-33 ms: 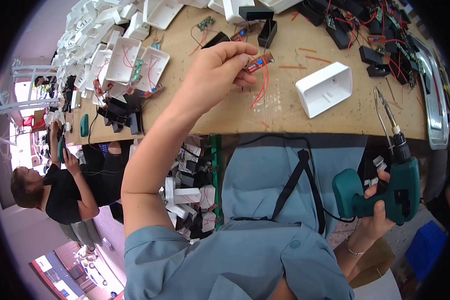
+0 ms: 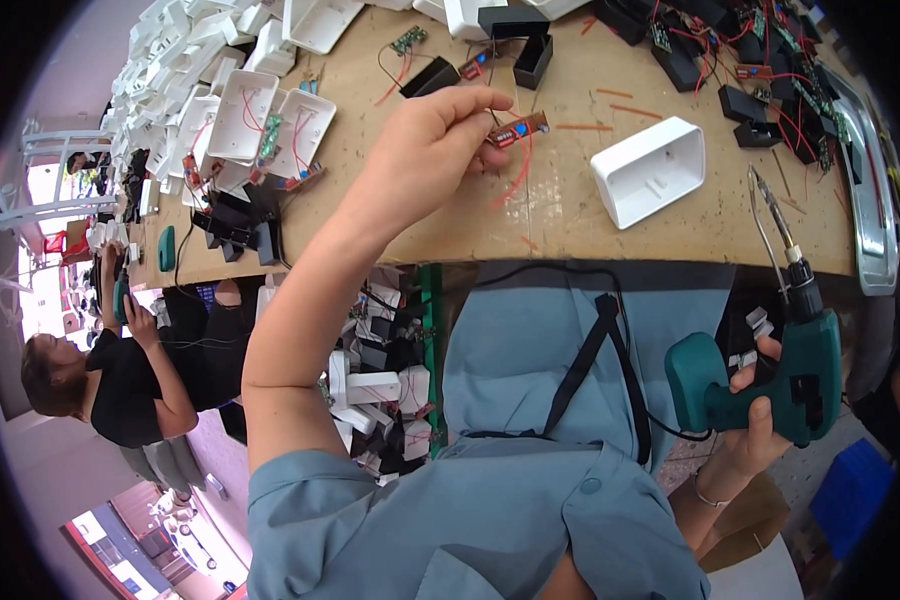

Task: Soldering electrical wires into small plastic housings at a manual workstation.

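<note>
Pinched in the fingertips of my left hand (image 2: 430,145) is a small brown circuit board (image 2: 519,130) with a blue part on it, held above the table. Red wires (image 2: 522,178) hang down from it, somewhat blurred. My right hand (image 2: 758,432) grips a green soldering gun (image 2: 808,385) at the right, its metal tip pointing up past the table's front edge. The tip is well apart from the board. An open white plastic case (image 2: 660,170) lies on the table between the board and the gun.
Heaped white cases (image 2: 185,75) cover the far left, with open cases holding wired boards nearer. Black cases (image 2: 750,105) and boards lie at the far right beside a metal tray (image 2: 870,200). Orange strips (image 2: 635,111) are scattered mid-table. Another person (image 2: 120,370) works at the left.
The circuit board has turned slightly in my left fingers and its red wires have swung. My right hand with the soldering gun has hardly moved.
</note>
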Motion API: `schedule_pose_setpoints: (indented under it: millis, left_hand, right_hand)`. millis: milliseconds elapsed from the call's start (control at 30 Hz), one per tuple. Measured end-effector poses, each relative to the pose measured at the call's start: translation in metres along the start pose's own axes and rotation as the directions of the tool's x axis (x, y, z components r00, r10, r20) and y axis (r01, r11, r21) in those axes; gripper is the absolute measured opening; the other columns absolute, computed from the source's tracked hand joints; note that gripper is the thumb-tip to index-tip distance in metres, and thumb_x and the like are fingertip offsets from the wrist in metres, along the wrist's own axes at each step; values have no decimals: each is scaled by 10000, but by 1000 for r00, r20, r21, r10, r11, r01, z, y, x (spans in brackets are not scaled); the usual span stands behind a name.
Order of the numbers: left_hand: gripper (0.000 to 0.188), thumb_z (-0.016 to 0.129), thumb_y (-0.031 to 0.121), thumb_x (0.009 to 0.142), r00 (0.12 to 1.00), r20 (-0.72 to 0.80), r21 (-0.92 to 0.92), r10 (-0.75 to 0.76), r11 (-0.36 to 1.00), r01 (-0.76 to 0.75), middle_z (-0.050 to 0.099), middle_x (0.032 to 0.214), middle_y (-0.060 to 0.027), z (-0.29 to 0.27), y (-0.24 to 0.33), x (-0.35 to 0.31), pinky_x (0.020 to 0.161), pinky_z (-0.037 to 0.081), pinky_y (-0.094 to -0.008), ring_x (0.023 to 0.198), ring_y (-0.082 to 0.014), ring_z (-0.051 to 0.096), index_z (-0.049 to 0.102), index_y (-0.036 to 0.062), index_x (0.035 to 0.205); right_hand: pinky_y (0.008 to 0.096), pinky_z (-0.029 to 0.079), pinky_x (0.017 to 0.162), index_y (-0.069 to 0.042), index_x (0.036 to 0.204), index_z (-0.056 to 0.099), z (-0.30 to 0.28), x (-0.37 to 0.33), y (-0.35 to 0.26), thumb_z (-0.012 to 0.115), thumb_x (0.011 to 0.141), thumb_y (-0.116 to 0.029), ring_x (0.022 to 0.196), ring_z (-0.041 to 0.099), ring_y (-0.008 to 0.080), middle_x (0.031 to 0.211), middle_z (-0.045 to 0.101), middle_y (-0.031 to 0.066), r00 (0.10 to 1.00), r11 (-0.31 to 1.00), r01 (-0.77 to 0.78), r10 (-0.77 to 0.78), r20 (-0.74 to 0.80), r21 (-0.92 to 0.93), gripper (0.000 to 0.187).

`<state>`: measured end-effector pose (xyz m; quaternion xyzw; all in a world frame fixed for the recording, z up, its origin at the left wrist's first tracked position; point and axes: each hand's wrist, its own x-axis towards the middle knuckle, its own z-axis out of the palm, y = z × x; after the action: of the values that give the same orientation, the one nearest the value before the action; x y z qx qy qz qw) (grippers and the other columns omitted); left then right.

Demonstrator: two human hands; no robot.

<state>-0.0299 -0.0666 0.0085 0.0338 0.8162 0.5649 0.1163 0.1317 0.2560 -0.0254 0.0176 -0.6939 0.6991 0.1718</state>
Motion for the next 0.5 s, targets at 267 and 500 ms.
schedule_pose_setpoints:
  millis: [267,500]
  left_hand:
    - [265,504,64,772,907,131,843,400,437,-315,582,1005,-95,-3,18,-18,682,457,-377,722,-291,574,597,73,1020]
    - [170,568,135,665,605,584,740,541,-49,-670,506,1127,-45,-12,9,10,880,379,-353,1083,-200,461,624,105,823]
  right_hand:
    - [243,476,600,105,1201,379,6,1,-1,666,747,-232,695,576,172,1054,535,252,997,999,-40,39,-64,-10,634]
    - [245,482,599,103,1209,371,3,-1,-4,672,744,-234,692,579,174,1055,532,258,998,999,-29,28,-64,-19,648]
